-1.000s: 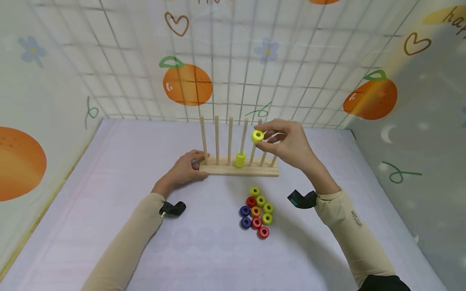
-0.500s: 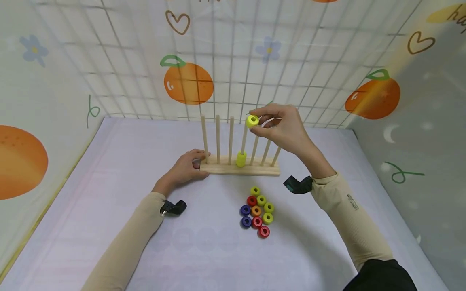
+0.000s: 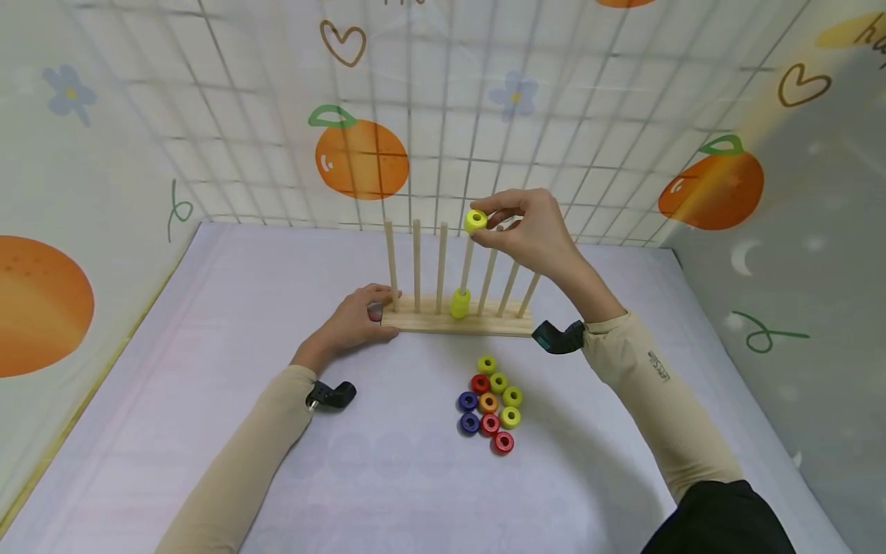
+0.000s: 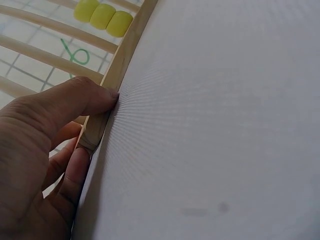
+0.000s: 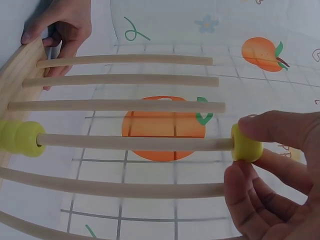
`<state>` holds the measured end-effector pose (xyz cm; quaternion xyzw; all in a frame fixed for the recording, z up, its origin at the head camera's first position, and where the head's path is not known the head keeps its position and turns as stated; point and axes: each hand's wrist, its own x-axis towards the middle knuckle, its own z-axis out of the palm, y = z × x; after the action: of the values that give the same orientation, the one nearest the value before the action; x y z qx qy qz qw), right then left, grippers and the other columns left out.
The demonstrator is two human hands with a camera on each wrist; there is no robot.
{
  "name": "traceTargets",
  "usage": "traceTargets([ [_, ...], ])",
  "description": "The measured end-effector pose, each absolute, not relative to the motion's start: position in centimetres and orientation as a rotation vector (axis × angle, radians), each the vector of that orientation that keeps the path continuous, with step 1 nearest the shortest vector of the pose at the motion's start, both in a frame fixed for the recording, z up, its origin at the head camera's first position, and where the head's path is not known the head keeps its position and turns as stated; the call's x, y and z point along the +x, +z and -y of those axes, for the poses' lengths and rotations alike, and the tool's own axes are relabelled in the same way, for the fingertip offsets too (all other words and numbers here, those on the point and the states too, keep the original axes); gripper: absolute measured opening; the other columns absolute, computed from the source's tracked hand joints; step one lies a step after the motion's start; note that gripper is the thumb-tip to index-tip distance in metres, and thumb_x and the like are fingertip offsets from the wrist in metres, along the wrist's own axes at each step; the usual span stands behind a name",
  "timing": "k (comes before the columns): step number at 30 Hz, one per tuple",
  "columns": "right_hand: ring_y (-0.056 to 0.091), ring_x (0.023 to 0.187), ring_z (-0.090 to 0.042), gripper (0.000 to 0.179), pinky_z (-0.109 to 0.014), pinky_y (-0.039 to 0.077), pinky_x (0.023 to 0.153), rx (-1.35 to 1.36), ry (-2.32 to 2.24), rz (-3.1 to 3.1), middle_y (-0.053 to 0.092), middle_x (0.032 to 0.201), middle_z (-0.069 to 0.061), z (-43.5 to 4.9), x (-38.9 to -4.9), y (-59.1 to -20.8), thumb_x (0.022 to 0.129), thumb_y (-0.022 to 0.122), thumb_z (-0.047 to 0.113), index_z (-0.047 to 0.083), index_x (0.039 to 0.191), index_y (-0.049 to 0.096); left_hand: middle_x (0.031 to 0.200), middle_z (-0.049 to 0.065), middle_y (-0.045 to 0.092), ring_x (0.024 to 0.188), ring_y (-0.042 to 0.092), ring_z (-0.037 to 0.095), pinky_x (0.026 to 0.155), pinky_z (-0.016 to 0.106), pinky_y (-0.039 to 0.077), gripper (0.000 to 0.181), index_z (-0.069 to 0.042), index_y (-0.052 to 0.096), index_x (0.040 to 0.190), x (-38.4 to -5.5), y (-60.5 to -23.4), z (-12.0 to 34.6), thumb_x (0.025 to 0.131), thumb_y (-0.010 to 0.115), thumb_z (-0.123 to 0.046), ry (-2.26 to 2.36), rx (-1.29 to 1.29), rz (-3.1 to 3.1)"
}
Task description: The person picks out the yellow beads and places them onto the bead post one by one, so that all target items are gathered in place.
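A wooden rack with several upright pegs has a long flat base point(image 3: 422, 322). My left hand point(image 3: 356, 317) grips the left end of that base, thumb on the front edge and fingers behind, as the left wrist view shows. Yellow beads point(image 4: 102, 17) are stacked low on the middle peg point(image 5: 135, 142). At the top of this peg my right hand point(image 3: 529, 227) pinches another yellow bead point(image 5: 247, 146) between thumb and fingers. In the right wrist view the peg's tip meets the bead's hole. The right hand partly covers the pegs on the right.
On the table point(image 3: 388, 462) in front of the rack lies a loose group of beads: yellow point(image 3: 510, 417), red point(image 3: 503, 442), blue point(image 3: 469, 423) and one orange bead point(image 3: 487, 403). A printed cloth over a wire grid point(image 3: 443, 131) rises behind the rack.
My right hand has carried the yellow bead up and to the left, from beside the middle peg to its top. My left hand has stayed on the base.
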<state>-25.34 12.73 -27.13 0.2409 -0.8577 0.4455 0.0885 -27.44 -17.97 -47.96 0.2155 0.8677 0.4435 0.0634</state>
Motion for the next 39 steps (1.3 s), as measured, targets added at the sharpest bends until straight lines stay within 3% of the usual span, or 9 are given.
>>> traceTargets([
  [5, 0.066, 0.088, -0.015, 0.032, -0.025, 0.049, 0.06, 0.691, 1.301, 2.591, 0.073, 0.109, -0.002, -12.7, -25.5, -27.1, 0.079, 0.085, 0.01, 0.009, 0.11, 0.078, 0.142, 0.006, 0.049, 0.123, 0.051, 0.027, 0.095, 0.038, 0.052, 0.071, -0.006, 0.057, 0.141, -27.3, -47.9, 17.9, 0.077, 0.085, -0.018, 1.348, 0.643, -2.615],
  [18, 0.064, 0.091, -0.014, 0.03, -0.031, 0.055, 0.075, 0.712, 1.396, 2.557, 0.072, 0.107, 0.0, -13.3, -24.9, -27.1, 0.082, 0.083, 0.012, 0.011, 0.111, 0.077, 0.144, 0.007, 0.047, 0.123, 0.053, 0.03, 0.096, 0.036, 0.051, 0.072, -0.006, 0.054, 0.144, -27.4, -48.2, 17.9, 0.079, 0.084, -0.018, 1.347, 0.637, -2.597],
  [29, 0.064, 0.093, -0.021, 0.027, -0.026, 0.055, 0.068, 0.778, 1.502, 2.486, 0.071, 0.108, -0.009, -14.3, -22.7, -26.5, 0.082, 0.081, 0.006, 0.006, 0.109, 0.077, 0.144, 0.008, 0.048, 0.125, 0.051, 0.029, 0.097, 0.039, 0.051, 0.07, -0.006, 0.055, 0.143, -27.4, -47.9, 18.0, 0.079, 0.083, -0.018, 1.354, 0.673, -2.608],
  [39, 0.066, 0.091, -0.019, 0.028, -0.026, 0.056, 0.066, 0.739, 1.482, 2.501, 0.071, 0.109, -0.007, -17.3, -20.5, -29.4, 0.083, 0.081, 0.006, 0.006, 0.111, 0.076, 0.143, 0.009, 0.049, 0.126, 0.049, 0.03, 0.097, 0.039, 0.05, 0.071, -0.005, 0.055, 0.142, -27.3, -47.9, 18.0, 0.079, 0.084, -0.018, 1.347, 0.673, -2.616],
])
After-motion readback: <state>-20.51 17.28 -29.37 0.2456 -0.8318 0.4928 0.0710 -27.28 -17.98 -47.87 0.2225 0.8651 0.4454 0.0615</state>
